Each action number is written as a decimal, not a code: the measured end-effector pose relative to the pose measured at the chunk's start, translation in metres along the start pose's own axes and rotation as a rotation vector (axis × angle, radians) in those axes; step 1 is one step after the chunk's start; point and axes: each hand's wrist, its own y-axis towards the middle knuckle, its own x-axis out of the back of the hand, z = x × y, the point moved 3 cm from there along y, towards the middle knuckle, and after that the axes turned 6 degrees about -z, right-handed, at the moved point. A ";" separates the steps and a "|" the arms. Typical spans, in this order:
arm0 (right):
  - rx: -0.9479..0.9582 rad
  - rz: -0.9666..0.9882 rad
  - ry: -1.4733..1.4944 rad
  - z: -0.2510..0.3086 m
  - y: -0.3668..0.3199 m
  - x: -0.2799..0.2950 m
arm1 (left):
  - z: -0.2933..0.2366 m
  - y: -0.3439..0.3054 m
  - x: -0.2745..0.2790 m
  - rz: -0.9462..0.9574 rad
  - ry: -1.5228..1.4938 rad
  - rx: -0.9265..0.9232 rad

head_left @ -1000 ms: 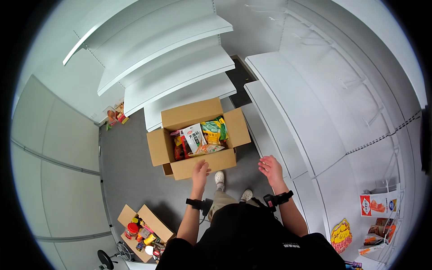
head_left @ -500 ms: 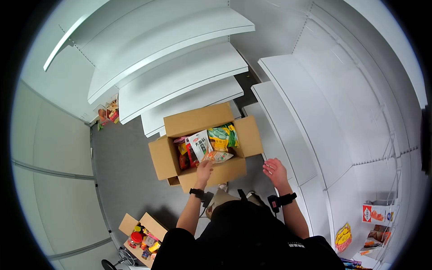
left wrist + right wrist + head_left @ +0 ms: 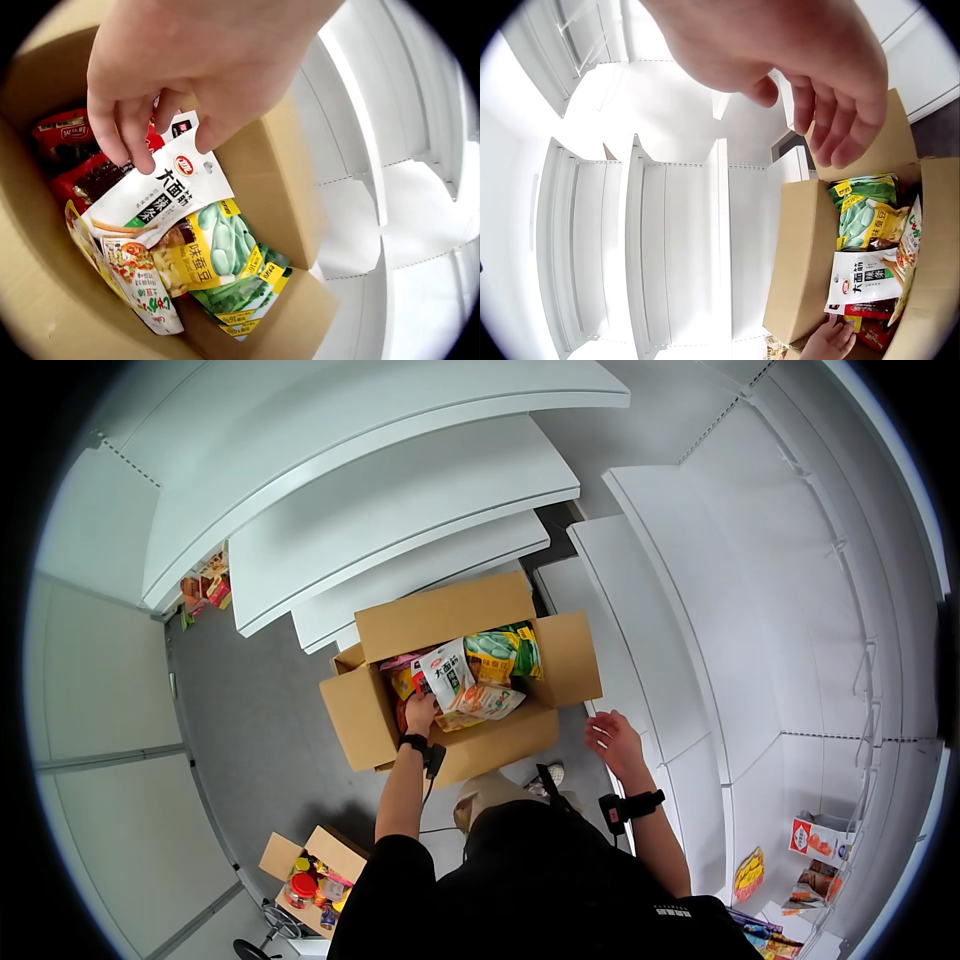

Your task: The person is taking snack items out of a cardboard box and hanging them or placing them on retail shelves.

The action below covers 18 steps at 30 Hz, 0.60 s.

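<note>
My left hand (image 3: 421,714) reaches into the open cardboard box (image 3: 345,710), at its left end. In the left wrist view its bent fingers (image 3: 124,131) and thumb are spread apart over the top end of a white snack bag (image 3: 150,199) with black lettering. Red and dark packets (image 3: 86,176) lie beside and under that bag. Green-and-yellow bean snack bags (image 3: 500,652) fill the box's right side. A white and orange packet (image 3: 490,701) leans near the front wall. My right hand (image 3: 614,745) hangs with loosely curled fingers to the right of the box, holding nothing.
White shelves (image 3: 420,490) stand behind the box, and more shelving (image 3: 680,630) runs along the right. A smaller carton (image 3: 335,847) of jars and packets sits at lower left. Packaged goods (image 3: 822,840) hang or stand at lower right.
My left hand has moved forward from in front of the box into its left end. The right hand stays beside the box, fingers loose. The head view has shifted.
</note>
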 end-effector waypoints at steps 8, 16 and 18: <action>0.044 -0.122 0.046 0.005 -0.008 -0.013 | -0.010 0.064 -0.015 0.090 0.429 -0.248; 0.156 -0.251 0.072 0.012 -0.028 -0.002 | -0.011 0.079 -0.032 0.087 0.209 -0.102; 0.154 -0.269 0.075 0.013 -0.032 0.000 | -0.012 0.081 -0.030 0.120 0.360 -0.074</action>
